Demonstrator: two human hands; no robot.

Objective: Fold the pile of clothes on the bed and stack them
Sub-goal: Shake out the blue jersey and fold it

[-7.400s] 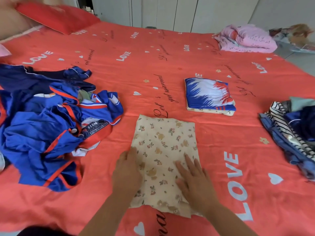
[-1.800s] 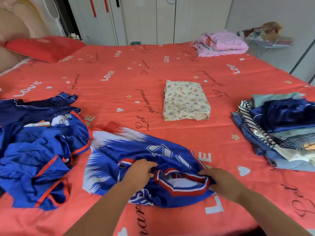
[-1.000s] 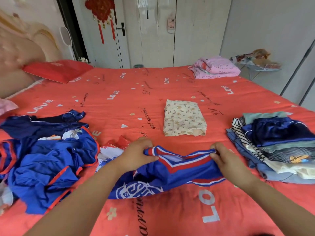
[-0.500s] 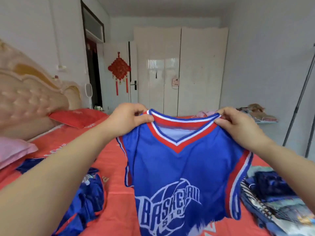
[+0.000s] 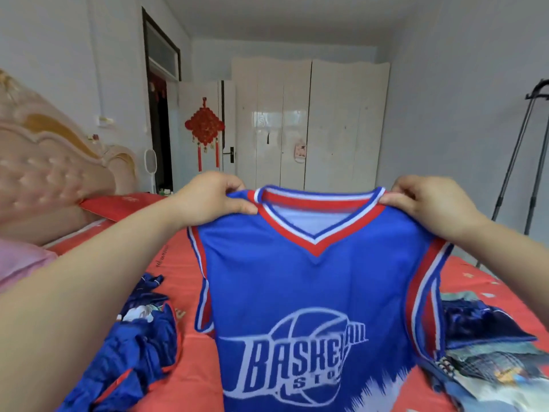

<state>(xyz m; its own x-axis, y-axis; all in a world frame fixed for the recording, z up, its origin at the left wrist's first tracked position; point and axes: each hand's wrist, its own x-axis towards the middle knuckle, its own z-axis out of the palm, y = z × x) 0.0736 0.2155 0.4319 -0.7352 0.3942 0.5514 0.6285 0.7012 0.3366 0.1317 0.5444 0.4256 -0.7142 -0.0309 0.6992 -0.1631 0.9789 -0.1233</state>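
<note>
Gripping the blue basketball jersey [image 5: 312, 292] by both shoulder straps, with the left hand [image 5: 208, 200] pinched, thumb over curled fingers, on the strap left of the red-and-white V-neck, and with the right hand [image 5: 430, 203] pinched the same way on the strap right of it. Held up in the air above the red bed [image 5: 190, 382], spread flat toward the camera, long axis vertical, collar uppermost, lower part hanging down past the bottom edge of the view, ball print and lettering upright. Flanked on the bed below by a loose heap of blue clothes [image 5: 133, 352] on the left and by a stack of folded clothes [image 5: 487, 352] on the right.
</note>
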